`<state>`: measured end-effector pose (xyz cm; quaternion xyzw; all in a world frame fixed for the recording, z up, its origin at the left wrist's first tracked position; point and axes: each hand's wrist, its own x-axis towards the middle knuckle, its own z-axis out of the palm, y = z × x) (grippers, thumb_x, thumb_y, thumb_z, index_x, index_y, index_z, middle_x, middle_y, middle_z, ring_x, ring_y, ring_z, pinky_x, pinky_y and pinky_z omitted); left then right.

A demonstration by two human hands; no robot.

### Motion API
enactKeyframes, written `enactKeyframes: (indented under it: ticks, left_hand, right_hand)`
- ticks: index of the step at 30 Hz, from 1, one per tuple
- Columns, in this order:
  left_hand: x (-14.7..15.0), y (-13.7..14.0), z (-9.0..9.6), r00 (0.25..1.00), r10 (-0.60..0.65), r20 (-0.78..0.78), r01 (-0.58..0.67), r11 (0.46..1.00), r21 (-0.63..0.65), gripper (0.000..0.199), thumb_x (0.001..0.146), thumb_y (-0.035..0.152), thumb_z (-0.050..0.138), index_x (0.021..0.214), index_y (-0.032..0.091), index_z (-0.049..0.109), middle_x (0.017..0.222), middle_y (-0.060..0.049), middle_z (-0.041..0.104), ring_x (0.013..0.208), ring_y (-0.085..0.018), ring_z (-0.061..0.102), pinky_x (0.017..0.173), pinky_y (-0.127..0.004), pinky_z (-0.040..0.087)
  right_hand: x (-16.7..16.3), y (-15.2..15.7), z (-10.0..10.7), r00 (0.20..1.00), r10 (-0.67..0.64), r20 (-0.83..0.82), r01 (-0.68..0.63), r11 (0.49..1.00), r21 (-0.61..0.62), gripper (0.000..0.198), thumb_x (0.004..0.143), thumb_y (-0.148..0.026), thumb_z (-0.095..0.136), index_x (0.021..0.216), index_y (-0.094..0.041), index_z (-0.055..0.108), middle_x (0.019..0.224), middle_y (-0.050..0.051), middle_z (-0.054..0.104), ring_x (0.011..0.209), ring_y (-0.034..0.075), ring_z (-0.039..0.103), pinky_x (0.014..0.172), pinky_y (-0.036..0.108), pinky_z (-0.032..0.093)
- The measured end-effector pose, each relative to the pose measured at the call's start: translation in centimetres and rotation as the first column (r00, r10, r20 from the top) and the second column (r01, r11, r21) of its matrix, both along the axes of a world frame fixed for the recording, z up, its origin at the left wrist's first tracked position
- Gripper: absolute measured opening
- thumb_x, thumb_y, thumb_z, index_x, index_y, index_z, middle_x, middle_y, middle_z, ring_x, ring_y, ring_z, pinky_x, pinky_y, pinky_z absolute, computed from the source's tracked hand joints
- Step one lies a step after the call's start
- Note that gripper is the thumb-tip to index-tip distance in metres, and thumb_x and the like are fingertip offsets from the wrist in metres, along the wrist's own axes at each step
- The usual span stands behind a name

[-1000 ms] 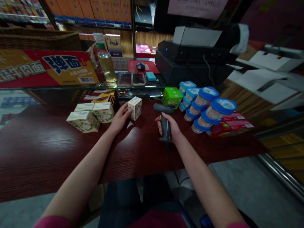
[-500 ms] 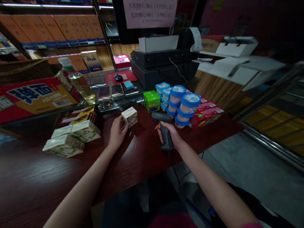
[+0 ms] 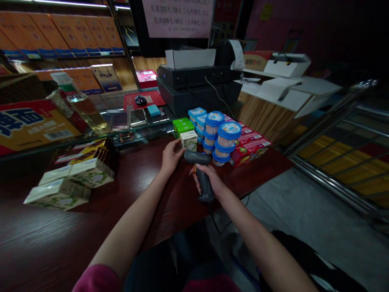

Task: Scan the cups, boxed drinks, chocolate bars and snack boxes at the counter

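My left hand (image 3: 172,157) is closed on the near left side of a small white-and-green carton (image 3: 189,140), which stands right in front of the green packs (image 3: 182,126). In my right hand (image 3: 209,175) is a dark barcode scanner (image 3: 204,184), gripped by its handle, its head close to the carton. Stacked tubs with blue lids (image 3: 228,130) are just right of the carton, beside red boxes (image 3: 251,148). More white-and-green cartons (image 3: 91,172) lie at the left of the brown counter (image 3: 127,215).
Brown packs (image 3: 91,152) sit behind the left cartons. A glass shelf holds a bottle (image 3: 80,105), a mouse (image 3: 140,100) and a phone. At the back stands a dark cash drawer (image 3: 197,95). A metal railing (image 3: 331,178) runs along the right. The scanner's cable hangs over the counter edge.
My left hand has moved the carton right, up to the green packs and tubs. The scanner remains in my right hand, now nearer the carton. The view has shifted slightly to the right.
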<state>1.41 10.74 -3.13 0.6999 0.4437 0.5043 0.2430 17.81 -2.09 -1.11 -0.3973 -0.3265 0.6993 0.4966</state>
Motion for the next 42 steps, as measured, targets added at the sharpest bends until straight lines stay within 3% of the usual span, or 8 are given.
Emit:
enactKeyframes:
  ticks: [7, 15, 21, 25, 29, 35, 38, 42]
  left_hand:
    - [1.4, 1.1, -0.6, 0.996, 0.081, 0.043, -0.079, 0.995, -0.058, 0.026, 0.08, 0.027, 0.082, 0.103, 0.017, 0.073, 0.106, -0.01, 0.077, 0.098, -0.025, 0.073, 0.092, -0.038, 0.057]
    - [1.0, 0.7, -1.2, 0.995, 0.086, 0.051, -0.076, 0.984, -0.159, 0.032, 0.076, 0.023, 0.087, 0.097, 0.015, 0.064, 0.098, -0.011, 0.074, 0.089, -0.022, 0.071, 0.083, -0.034, 0.056]
    - [-7.2, -5.6, -0.2, 0.986, 0.091, -0.137, -0.086, 0.995, 0.042, 0.026, 0.087, 0.014, 0.071, 0.112, 0.017, 0.066, 0.116, -0.013, 0.071, 0.111, -0.025, 0.068, 0.099, -0.039, 0.055]
    - [-15.7, -10.8, 1.2, 0.913, 0.166, -0.373, -0.093, 0.974, 0.207, 0.034, 0.097, 0.019, 0.057, 0.127, 0.027, 0.07, 0.137, -0.008, 0.068, 0.143, -0.028, 0.053, 0.126, -0.048, 0.034]
    - [-21.9, -13.7, 2.3, 0.908, 0.275, -0.317, -0.215, 0.953, 0.212, 0.052, 0.097, 0.023, 0.057, 0.148, 0.034, 0.058, 0.154, -0.003, 0.058, 0.155, -0.028, 0.039, 0.134, -0.053, 0.014]
    - [-23.5, -14.5, 3.7, 0.811, 0.567, -0.141, -0.532, 0.817, 0.223, 0.064, 0.087, 0.023, 0.07, 0.149, 0.027, 0.055, 0.166, -0.007, 0.043, 0.164, -0.033, 0.014, 0.133, -0.06, -0.003]
    - [-23.4, -14.4, 4.2, 0.804, 0.577, -0.142, -0.542, 0.81, 0.226, 0.051, 0.087, 0.021, 0.071, 0.137, 0.028, 0.063, 0.162, -0.006, 0.048, 0.164, -0.033, 0.014, 0.132, -0.063, -0.006]
    - [-23.6, -14.3, 4.5, 0.839, 0.518, -0.168, -0.488, 0.852, 0.192, 0.03, 0.091, 0.029, 0.071, 0.121, 0.029, 0.07, 0.147, -0.005, 0.064, 0.154, -0.032, 0.039, 0.134, -0.061, 0.004]
  right_hand:
    - [0.0, 0.1, 0.0, 1.0, -0.004, -0.001, 0.004, 1.0, -0.005, 0.042, 0.072, -0.056, 0.077, 0.08, -0.017, 0.067, 0.056, -0.004, 0.058, 0.036, 0.01, 0.05, 0.031, 0.022, 0.043]
    - [0.6, 0.7, 0.3, 0.997, 0.08, 0.002, -0.08, 0.995, -0.057, 0.036, 0.078, -0.054, 0.071, 0.082, -0.019, 0.064, 0.058, -0.004, 0.055, 0.037, 0.01, 0.047, 0.032, 0.02, 0.038]
    - [0.3, 1.2, 0.7, 0.987, 0.155, 0.039, -0.155, 0.988, -0.01, 0.032, 0.076, -0.051, 0.073, 0.082, -0.02, 0.065, 0.06, -0.002, 0.054, 0.043, 0.011, 0.045, 0.036, 0.021, 0.037]
    - [-3.4, 2.2, 0.7, 0.945, 0.321, 0.064, -0.321, 0.947, -0.019, 0.033, 0.077, -0.051, 0.07, 0.081, -0.019, 0.064, 0.06, -0.002, 0.052, 0.043, 0.012, 0.043, 0.035, 0.022, 0.036]
    - [-9.0, 4.3, 0.8, 0.864, 0.501, 0.039, -0.5, 0.865, -0.034, 0.034, 0.079, -0.052, 0.067, 0.082, -0.019, 0.064, 0.06, -0.002, 0.053, 0.043, 0.012, 0.041, 0.034, 0.022, 0.034]
    - [-13.6, 7.0, 1.1, 0.792, 0.609, 0.035, -0.608, 0.793, -0.039, 0.036, 0.087, -0.053, 0.063, 0.083, -0.017, 0.064, 0.06, -0.001, 0.054, 0.044, 0.011, 0.04, 0.036, 0.021, 0.034]
    - [-13.5, 7.6, 1.2, 0.799, 0.601, -0.001, -0.601, 0.799, -0.024, 0.039, 0.092, -0.055, 0.057, 0.082, -0.018, 0.063, 0.06, -0.001, 0.051, 0.045, 0.011, 0.036, 0.036, 0.019, 0.028]
    - [-12.8, 7.8, 1.4, 0.84, 0.541, -0.032, -0.541, 0.841, -0.006, 0.043, 0.095, -0.059, 0.052, 0.08, -0.02, 0.06, 0.06, -0.002, 0.047, 0.046, 0.011, 0.031, 0.035, 0.02, 0.023]
